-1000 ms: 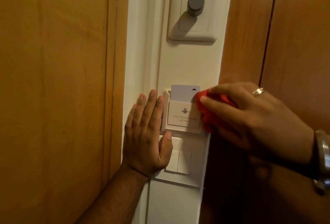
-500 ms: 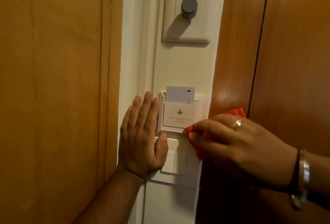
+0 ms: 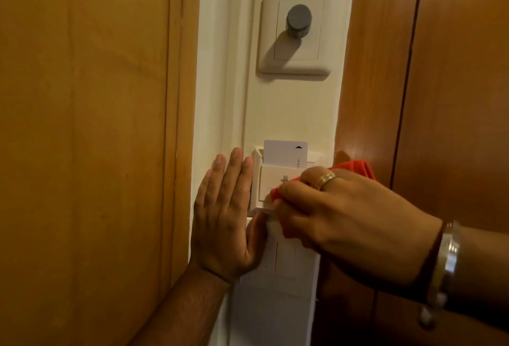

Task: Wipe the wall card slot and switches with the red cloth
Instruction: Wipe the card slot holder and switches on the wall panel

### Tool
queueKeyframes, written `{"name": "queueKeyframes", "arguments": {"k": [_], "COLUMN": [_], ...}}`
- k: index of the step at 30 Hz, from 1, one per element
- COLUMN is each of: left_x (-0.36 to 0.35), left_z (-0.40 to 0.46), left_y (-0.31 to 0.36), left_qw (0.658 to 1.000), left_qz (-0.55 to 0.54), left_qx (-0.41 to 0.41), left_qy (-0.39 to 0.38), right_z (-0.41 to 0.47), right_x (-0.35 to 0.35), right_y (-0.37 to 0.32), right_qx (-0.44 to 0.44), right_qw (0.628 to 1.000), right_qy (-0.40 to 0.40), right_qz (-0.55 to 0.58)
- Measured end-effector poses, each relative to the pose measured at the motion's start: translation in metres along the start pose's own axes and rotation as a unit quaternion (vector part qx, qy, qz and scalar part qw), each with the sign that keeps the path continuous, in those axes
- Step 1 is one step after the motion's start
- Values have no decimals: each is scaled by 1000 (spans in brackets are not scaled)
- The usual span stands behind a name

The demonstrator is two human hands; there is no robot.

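Lower centre of frame: right hand (image 3: 344, 213) clenched on the red cloth (image 3: 278, 191), pressed to the card slot (image 3: 271, 180) face, switches (image 3: 286, 260) directly below it along the vertical strip; left hand (image 3: 225, 213) flat, released, braced alongside.

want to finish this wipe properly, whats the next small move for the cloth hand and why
Probably drag the red cloth, bunched in the right hand, down onto the switches. It sits on the card slot's lower face, the switches lie directly below, and the left hand rests flat on the wall beside them.
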State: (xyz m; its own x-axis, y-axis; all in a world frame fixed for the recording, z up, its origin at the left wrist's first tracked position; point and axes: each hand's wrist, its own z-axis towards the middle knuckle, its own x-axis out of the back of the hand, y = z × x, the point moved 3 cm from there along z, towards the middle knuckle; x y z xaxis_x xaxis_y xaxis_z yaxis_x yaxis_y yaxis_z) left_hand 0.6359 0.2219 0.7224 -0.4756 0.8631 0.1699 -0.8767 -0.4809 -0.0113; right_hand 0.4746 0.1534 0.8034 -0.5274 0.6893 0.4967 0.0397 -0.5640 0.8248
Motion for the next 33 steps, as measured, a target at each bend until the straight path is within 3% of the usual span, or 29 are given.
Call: {"name": "queueKeyframes", "arguments": {"k": [3,7,11,15,18,23,27,31,33], "left_x": [-1,-2,-2,-2,-1,-2,-2,-2,-3], "left_z": [2,0,0,0,1,-1,0,-2,-1], "left_y": [0,0,0,0,0,-2,-3,-3,-3], "left_qw": [1000,1000,1000,1000,1000,1000,1000,1000,1000], "left_qz": [11,12,2,0,-13,-5,-6,-7,-10], "left_qx": [12,10,2,-6,3,-1,4,6,7], "left_qy": [5,8,17,16,23,8,0,-2,0], "right_z": [8,18,28,33,28,4,-17,-34,-33], "right_x": [11,10,20,13,25,4,-2,-16,-12], "right_y": [4,-4,6,-6,11,2,26,12,24], "right_qx": [-21,22,-14,20,-25,16,-60,-12,-47], "right_qw": [1000,999,998,999,996,1000,994,994,991], "right_qy": [0,-12,35,3,53,-3,86,107,127], "right_qz": [21,24,50,43,61,20,40,5,18]}}
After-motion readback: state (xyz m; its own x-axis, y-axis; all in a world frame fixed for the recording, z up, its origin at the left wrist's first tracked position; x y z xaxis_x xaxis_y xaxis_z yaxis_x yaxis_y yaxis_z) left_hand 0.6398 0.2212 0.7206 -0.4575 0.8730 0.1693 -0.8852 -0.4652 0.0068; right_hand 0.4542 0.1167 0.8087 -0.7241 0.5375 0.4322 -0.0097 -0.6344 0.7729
